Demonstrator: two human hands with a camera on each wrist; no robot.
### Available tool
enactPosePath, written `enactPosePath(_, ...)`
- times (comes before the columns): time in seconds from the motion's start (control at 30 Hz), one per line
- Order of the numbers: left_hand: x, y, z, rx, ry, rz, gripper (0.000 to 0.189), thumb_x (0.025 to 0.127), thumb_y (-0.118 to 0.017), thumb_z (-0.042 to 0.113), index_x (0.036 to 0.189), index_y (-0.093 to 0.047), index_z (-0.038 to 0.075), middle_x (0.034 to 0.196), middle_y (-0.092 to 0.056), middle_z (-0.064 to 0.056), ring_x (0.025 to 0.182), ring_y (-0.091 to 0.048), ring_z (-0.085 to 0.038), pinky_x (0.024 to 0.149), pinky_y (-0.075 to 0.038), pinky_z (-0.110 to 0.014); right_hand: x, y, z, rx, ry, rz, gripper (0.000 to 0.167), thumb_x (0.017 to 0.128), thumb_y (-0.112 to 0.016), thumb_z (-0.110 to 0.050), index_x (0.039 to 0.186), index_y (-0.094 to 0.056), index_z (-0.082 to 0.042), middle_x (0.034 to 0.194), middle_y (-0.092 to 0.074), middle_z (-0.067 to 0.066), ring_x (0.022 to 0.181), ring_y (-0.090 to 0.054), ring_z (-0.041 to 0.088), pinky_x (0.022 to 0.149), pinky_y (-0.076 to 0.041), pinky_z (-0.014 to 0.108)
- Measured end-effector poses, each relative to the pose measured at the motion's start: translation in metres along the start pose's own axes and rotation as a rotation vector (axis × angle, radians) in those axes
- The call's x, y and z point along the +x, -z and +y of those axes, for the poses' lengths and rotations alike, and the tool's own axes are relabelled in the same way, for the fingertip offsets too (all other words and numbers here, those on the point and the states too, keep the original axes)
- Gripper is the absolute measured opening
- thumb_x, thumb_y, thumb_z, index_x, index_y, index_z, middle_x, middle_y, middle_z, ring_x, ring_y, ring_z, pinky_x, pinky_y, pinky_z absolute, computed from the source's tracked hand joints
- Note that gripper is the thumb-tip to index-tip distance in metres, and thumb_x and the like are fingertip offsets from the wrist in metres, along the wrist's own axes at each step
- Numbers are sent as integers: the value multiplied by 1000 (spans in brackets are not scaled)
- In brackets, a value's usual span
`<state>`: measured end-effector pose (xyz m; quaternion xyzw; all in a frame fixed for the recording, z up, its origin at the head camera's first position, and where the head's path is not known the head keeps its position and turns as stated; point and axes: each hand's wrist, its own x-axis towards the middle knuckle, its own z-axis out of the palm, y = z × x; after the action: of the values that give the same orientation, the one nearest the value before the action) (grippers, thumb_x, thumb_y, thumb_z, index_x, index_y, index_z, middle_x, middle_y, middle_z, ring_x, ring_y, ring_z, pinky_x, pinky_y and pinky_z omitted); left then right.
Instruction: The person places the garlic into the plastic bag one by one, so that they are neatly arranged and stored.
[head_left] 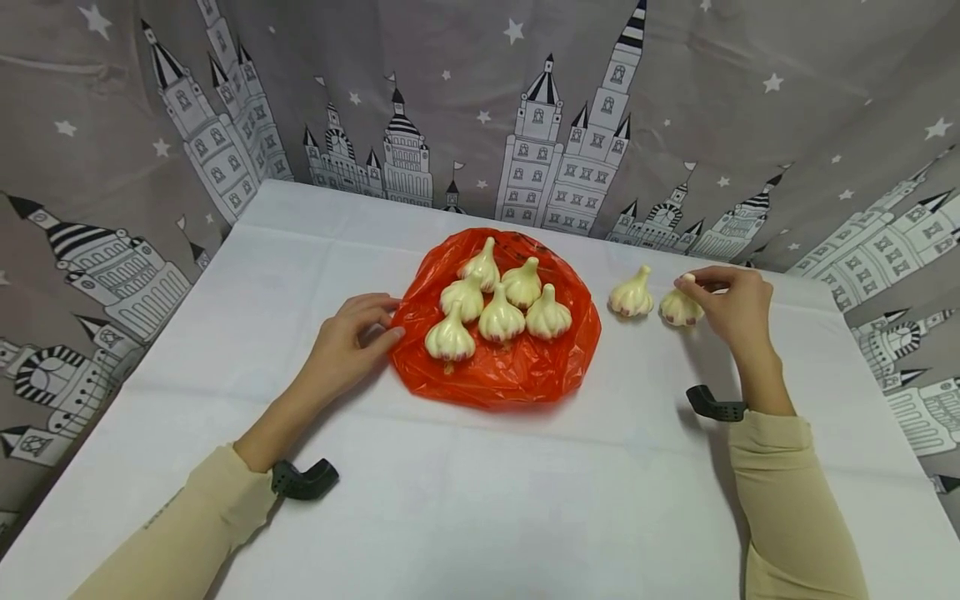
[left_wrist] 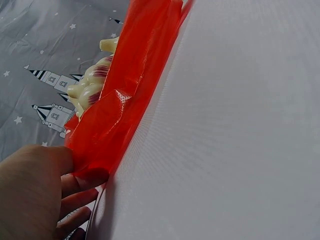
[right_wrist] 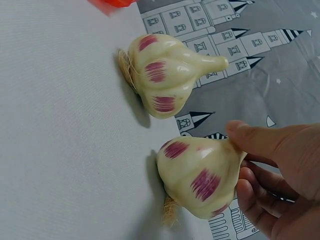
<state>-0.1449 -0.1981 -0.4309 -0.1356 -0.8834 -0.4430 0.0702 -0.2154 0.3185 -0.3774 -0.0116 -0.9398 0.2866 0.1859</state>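
Observation:
My right hand pinches the stem of a garlic bulb between thumb and fingers, close over the white table at the right. Next to it a second garlic bulb sits on the cloth, purple streaks and dry roots showing in the right wrist view. Several more garlic bulbs lie in a red plastic bag spread at the table's middle. At the bag's left edge my left hand holds the thin rim between thumb and fingers, seen closely in the left wrist view.
A white cloth covers the table. Behind it hangs a grey curtain printed with castles and stars, which also shows along both sides. Each wrist carries a black camera mount.

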Motion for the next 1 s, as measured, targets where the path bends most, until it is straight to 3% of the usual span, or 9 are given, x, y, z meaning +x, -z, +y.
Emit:
enactPosePath(0.2,1,-1,-2,6,-6,-2,10,97,-74,10,89,-70,5,139,-67,-17,142,-51,-36,120,-40,-60,-1,2,-3,-5,-1,14,27,92,-83,-29,103,-84,-5,94,-79,21,68,-51,-15,64,-38,13)
enactPosePath(0.3,1,-1,-2,9,-4,-3,10,97,-74,10,89,-70,5,139,-67,-18,142,-51,-37,120,-40,-60,0,8,-6,10,-8,43,27,90,-84,-29,101,-84,-4,80,-80,0,67,-52,-18,63,-38,11)
enactPosePath(0.4,0,0,-1,7,0,-6,11,98,-73,11,89,-71,5,140,-67,-18,142,-50,-37,120,-40,-62,1,13,-10,41,-13,77,26,89,-86,-28,100,-84,-4,69,-66,-29,65,-53,-21,63,-39,9)
enactPosePath(0.47,-1,0,0,7,4,-8,11,98,-73,12,90,-71,5,140,-66,-19,142,-50,-38,119,-41,-62,2,16,-13,62,-7,94,26,88,-87,-27,99,-84,-4,68,-58,-37,65,-53,-22,65,-39,8)
enactPosePath(0.7,-1,0,-1,10,2,-5,11,98,-74,11,89,-71,5,141,-66,-18,142,-50,-37,118,-43,-61,1,20,-24,85,-7,124,26,88,-87,-27,98,-84,-3,66,-53,-44,63,-54,-24,58,-40,6)
enactPosePath(1.0,-1,0,-1,14,3,-7,11,98,-73,11,89,-71,5,140,-66,-18,142,-50,-37,117,-44,-61,-4,28,-45,117,9,163,28,86,-89,-28,98,-84,-3,66,-53,-45,65,-57,-19,59,-42,4)
